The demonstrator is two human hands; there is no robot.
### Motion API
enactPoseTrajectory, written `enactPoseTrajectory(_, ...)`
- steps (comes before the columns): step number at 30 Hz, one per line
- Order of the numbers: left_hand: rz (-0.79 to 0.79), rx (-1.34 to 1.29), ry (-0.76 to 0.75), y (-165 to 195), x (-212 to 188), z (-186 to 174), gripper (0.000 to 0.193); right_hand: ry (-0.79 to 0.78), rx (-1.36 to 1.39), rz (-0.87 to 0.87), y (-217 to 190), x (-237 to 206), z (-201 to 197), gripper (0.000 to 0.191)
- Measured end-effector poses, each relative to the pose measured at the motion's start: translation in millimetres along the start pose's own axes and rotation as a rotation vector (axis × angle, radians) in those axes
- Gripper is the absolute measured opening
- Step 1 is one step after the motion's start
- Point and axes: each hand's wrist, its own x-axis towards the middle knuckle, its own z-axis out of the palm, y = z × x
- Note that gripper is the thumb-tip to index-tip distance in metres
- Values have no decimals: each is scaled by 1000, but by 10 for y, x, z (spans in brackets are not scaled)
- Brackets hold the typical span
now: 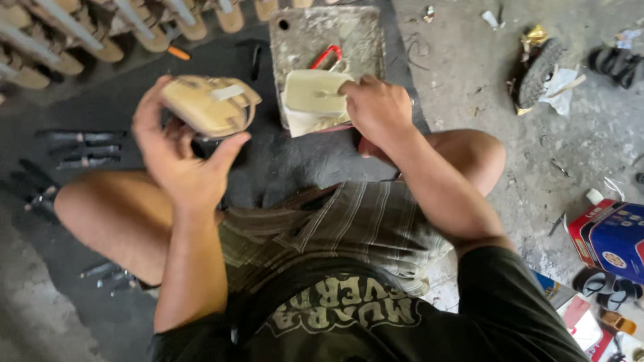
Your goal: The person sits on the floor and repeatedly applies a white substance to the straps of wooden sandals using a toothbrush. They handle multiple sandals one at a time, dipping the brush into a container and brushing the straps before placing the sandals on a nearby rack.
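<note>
the left hand holds a tan sandal up in the air at about ten o'clock from the middle of the view, above the left knee. the sandal's long axis runs from ten o'clock down to four o'clock, its sole face turned up toward the camera, a pale strap crossing it near the four o'clock end. the fingers are curled around the back edge and the thumb presses up from below at the four o'clock end, so the hand is clamped on the sandal.

the right hand lies at about one o'clock, knuckles up, fingers bent and closed together over the edge of a pale cream sole piece. that piece rests on a worn grey board on the floor, its long axis roughly nine to three o'clock. a red loop handle shows just above it, at twelve o'clock from the piece.

rows of finished sandals lie along the eleven o'clock corner. a blue and red box sits at four o'clock.
</note>
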Motion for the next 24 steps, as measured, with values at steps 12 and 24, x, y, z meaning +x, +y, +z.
enactPoseTrajectory(12, 102, 185, -56, 177, 76, 176, 89, -154, -198, -95, -109, 162, -127, 22)
enactPoseTrajectory(24, 383, 357, -186, 154, -161, 168, 54, 167, 1057, -105, -435, -938, -424, 20)
